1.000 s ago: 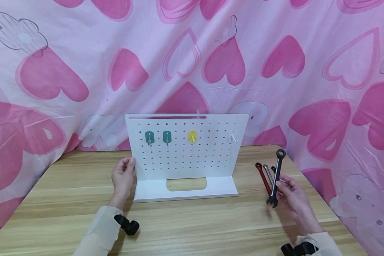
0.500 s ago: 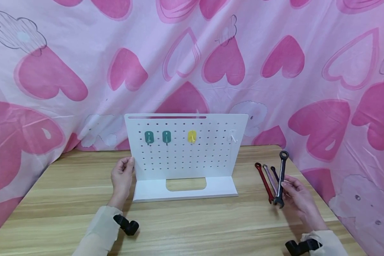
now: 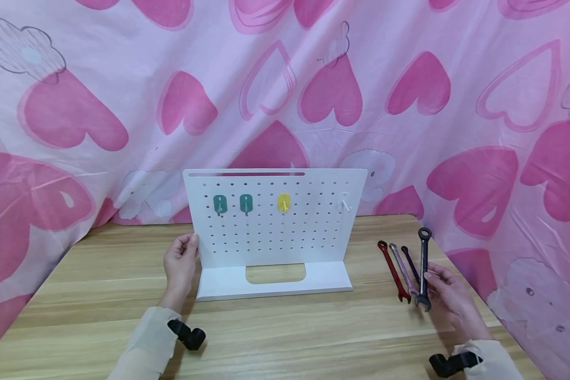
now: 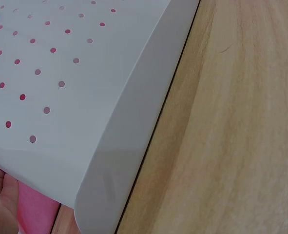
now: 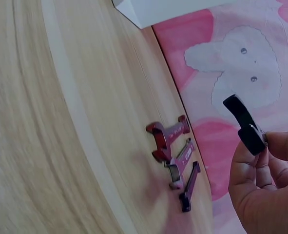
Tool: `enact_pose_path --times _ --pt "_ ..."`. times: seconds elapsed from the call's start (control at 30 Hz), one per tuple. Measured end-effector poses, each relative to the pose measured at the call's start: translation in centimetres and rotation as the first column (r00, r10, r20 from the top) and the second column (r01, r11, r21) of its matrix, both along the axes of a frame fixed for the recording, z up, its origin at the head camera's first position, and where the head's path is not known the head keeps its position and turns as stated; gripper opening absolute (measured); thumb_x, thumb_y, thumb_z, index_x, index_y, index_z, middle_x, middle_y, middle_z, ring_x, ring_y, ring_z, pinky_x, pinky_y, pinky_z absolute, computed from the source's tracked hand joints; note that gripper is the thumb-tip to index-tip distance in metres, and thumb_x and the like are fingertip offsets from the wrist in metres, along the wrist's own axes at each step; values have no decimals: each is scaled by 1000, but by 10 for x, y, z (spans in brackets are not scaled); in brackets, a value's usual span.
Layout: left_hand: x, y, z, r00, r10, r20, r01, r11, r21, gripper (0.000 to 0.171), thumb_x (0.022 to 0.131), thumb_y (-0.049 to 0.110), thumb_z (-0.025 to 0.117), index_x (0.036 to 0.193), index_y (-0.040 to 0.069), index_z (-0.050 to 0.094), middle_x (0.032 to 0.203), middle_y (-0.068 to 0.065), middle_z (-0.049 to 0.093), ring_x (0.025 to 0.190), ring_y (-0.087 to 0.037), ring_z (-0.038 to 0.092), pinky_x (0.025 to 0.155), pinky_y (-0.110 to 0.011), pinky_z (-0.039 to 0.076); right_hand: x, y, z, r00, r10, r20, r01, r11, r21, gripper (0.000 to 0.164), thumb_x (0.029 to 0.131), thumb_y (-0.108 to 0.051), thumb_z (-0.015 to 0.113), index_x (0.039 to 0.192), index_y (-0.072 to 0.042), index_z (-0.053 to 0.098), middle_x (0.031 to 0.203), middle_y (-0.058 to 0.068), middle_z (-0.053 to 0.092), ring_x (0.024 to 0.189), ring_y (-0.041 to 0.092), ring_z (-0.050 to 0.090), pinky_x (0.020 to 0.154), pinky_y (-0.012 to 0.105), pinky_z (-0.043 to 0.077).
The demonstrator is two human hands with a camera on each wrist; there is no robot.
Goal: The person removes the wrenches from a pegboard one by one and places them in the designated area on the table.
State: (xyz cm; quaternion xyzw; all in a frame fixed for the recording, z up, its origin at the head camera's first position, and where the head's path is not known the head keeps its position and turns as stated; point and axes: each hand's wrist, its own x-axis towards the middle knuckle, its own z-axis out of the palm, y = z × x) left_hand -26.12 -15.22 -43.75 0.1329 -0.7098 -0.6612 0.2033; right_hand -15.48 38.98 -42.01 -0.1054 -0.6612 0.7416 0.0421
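Observation:
A white pegboard stand (image 3: pixel 275 257) stands upright on the table. My left hand (image 3: pixel 179 264) holds its left edge with curled fingers; in the left wrist view only part of that hand (image 4: pixel 1 204) shows beside the board. Out to the right, my right hand (image 3: pixel 451 295) pinches a black combination wrench (image 3: pixel 424 269) between thumb and fingers, ring end up. The right wrist view sees this wrench (image 5: pixel 251 139) nearly end-on, above the table. Just left of it lie a red wrench (image 3: pixel 394 272), a silver wrench (image 3: pixel 402 268) and a smaller dark wrench (image 3: pixel 410 262).
Two green hooks (image 3: pixel 220 203) (image 3: pixel 246 202), a yellow hook (image 3: pixel 284 202) and a clear hook (image 3: pixel 344 202) sit on the pegboard's upper part. Behind the wooden table (image 3: pixel 285 338) hangs a pink heart-patterned cloth (image 3: pixel 142 42).
My right hand has moved a little to the right with the black wrench, which has turned more upright. More of the wrenches on the table shows. My left hand stays at the board's edge.

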Motion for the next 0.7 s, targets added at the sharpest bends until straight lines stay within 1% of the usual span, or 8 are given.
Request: enact_pose_path --times 0.1,0.23,0.33,0.4,0.47,0.57,0.63,0.7 --pt "-1 0 0 1000 4 -4 -4 1000 7 31 93 38 57 100 8 60 81 9 55 73 -2 49 66 -12 50 0 5 -1 1000 10 -6 -10 1000 3 24 96 -10 53 92 -31 65 81 -12 63 70 3 59 63 18 50" --pt "-1 0 -1 1000 3 -26 -3 1000 14 33 92 38 57 100 6 60 81 10 56 74 -2 50 70 -11 51 -1 10 -3 999 23 -30 -23 1000 -3 27 97 -8 50 93 -30 65 80 -12 62 68 3 57 60 17 48" --pt "-2 0 -4 1000 -1 -30 1 1000 17 38 91 42 57 102 7 61 84 10 57 76 -2 51 71 -9 50 -3 13 -5 1000 5 -27 -5 1000 0 30 96 -6 51 91 -31 66 78 -13 62 67 2 56 58 17 47" --pt "-7 -3 -12 999 -6 -42 7 1000 23 38 89 46 58 101 10 62 86 10 58 78 -2 51 70 -7 49 -3 15 -6 1000 -4 -14 4 1000 16 30 95 -6 52 89 -32 67 77 -13 62 68 2 57 59 17 46" --pt "-10 -5 -18 999 -7 -48 8 1000 19 40 89 49 58 102 11 62 89 6 59 80 -4 53 70 -8 49 -4 18 -7 1000 -12 -3 12 1000 27 31 95 -6 53 88 -33 67 76 -13 62 68 2 57 59 17 46" --pt "-22 -11 -36 997 -9 -79 11 1000 20 40 87 50 59 101 13 64 90 5 60 81 -5 53 70 -9 50 -4 23 -7 999 -10 31 8 997 78 30 95 -10 55 86 -36 66 76 -14 61 68 2 56 59 18 45" --pt "-28 -13 -44 997 3 -79 -2 1000 18 42 87 52 59 102 13 63 91 4 61 82 -7 54 70 -10 50 -4 26 -7 999 -12 50 7 996 92 30 95 -10 55 85 -37 66 75 -14 61 67 2 57 58 18 45" --pt "-36 -16 -54 997 16 -80 -13 999 31 41 85 53 61 100 15 64 90 4 61 81 -6 54 70 -9 50 -5 29 -7 998 -16 64 9 994 105 29 94 -11 57 84 -37 66 74 -15 62 66 2 57 58 18 46"
